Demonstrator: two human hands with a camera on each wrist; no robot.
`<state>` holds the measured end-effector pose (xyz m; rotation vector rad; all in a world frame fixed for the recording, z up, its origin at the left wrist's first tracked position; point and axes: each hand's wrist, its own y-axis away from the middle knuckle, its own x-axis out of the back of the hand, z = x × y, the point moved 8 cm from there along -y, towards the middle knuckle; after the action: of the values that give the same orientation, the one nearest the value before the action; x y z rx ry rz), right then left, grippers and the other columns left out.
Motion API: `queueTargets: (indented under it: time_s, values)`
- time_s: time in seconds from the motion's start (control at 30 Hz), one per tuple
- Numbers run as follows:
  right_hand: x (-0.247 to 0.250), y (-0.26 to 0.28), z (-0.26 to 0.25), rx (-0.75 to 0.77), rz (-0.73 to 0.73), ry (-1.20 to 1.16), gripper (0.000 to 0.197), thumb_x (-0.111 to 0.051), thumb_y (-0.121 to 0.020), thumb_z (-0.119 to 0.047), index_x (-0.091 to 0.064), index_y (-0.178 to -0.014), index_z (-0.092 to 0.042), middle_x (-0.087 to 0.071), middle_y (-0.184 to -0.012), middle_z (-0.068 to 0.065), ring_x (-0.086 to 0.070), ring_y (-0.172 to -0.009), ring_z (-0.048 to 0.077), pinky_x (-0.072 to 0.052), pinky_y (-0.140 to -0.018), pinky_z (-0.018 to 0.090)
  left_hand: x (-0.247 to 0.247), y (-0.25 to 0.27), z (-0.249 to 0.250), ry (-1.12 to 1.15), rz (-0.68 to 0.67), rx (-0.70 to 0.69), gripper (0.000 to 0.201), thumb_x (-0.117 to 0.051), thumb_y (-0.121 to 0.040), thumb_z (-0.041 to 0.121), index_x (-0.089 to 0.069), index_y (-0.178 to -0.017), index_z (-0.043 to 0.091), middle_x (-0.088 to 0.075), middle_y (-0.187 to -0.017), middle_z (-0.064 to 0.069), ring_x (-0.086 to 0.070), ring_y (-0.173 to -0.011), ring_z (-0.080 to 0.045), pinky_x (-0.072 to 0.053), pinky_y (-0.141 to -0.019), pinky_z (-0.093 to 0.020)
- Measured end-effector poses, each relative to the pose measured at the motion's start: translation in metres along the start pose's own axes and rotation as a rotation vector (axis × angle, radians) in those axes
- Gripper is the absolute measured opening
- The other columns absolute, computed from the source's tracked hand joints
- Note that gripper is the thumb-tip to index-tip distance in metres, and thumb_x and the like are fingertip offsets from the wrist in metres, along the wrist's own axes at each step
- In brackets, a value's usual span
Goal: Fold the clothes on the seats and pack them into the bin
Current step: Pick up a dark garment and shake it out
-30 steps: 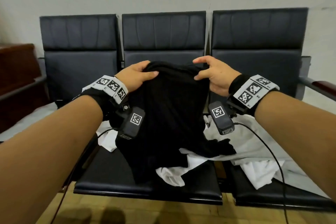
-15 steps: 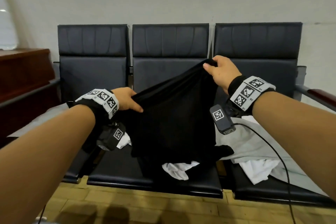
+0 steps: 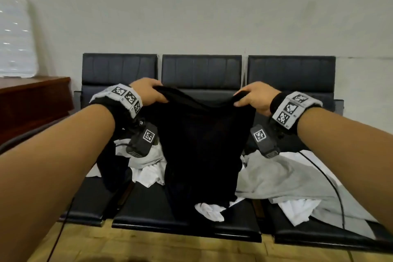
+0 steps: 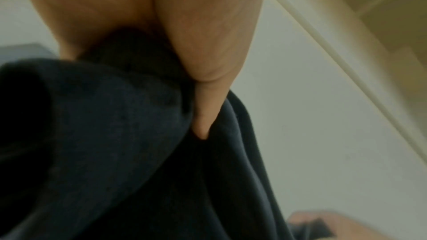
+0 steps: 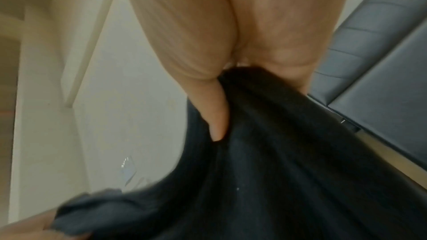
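A black garment [image 3: 202, 147] hangs in the air over the middle seat [image 3: 153, 212], its lower end draped on the seat. My left hand [image 3: 148, 91] grips its top left corner and my right hand [image 3: 253, 97] grips the top right corner, stretching the upper edge between them. In the left wrist view the thumb and fingers pinch the dark cloth [image 4: 129, 116]; the right wrist view shows the same pinch on the black fabric [image 5: 289, 152]. More clothes lie on the seats: a grey garment [image 3: 282, 178] on the right and white pieces [image 3: 209, 210]. No bin is in view.
Three black seats stand in a row against a pale wall, with backrests [image 3: 202, 70] behind my hands. A dark wooden cabinet [image 3: 32, 100] stands at the left. Wood floor [image 3: 148, 247] runs in front of the seats. A black cable [image 3: 333, 187] trails from my right wrist.
My hands have spread apart and levelled, the left hand rising, so the black garment now hangs stretched between them. The camera view has tilted up and drawn back.
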<state>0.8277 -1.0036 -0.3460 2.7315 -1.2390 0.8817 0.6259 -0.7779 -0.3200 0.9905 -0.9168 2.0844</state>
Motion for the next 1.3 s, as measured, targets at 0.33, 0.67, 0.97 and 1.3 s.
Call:
queueTargets:
  time_s: [0.33,0.67,0.97,1.3]
  values:
    - [-0.096,0.037,-0.025,0.057,-0.315,-0.21,0.021,-0.056,-0.084,0.012,-0.063,-0.091,-0.007,-0.064,-0.086,0.016,-0.063,-0.083,0.029,-0.053,-0.082,0.039,-0.052,0.001,0.02,0.256,-0.161,-0.061,0.011,-0.07,-0.082,0.018,-0.061,-0.078,0.022,-0.064,-0.077,-0.003,-0.061,-0.077,-0.02,-0.049,-0.078,-0.032]
    - [-0.104,0.011,-0.004,-0.063,-0.184,-0.394,0.019,-0.07,-0.079,0.0,-0.07,-0.098,0.003,-0.07,-0.096,0.026,-0.069,-0.087,0.039,-0.055,-0.087,0.056,-0.109,0.017,0.014,0.803,-0.272,0.16,0.055,-0.076,-0.069,0.046,-0.067,-0.104,0.005,-0.068,-0.09,-0.013,-0.065,-0.085,-0.026,-0.051,-0.084,-0.041]
    - [-0.084,-0.002,0.03,-0.282,-0.036,-0.778,0.025,-0.064,-0.088,-0.006,-0.066,-0.112,0.001,-0.07,-0.091,0.02,-0.068,-0.065,0.03,-0.06,-0.057,0.041,-0.217,0.054,-0.007,0.735,-0.566,0.239,0.029,-0.066,-0.089,0.028,-0.062,-0.114,0.015,-0.067,-0.096,0.002,-0.062,-0.087,-0.012,-0.044,-0.078,-0.025]
    - [-0.067,-0.012,0.07,-0.32,-0.082,-0.631,0.021,-0.064,-0.089,-0.011,-0.067,-0.106,0.002,-0.071,-0.099,0.019,-0.07,-0.087,0.033,-0.06,-0.076,0.043,-0.203,0.019,-0.038,0.503,-0.311,0.142,0.034,-0.077,-0.072,0.049,-0.073,-0.087,0.019,-0.073,-0.078,0.003,-0.069,-0.074,-0.015,-0.053,-0.082,-0.031]
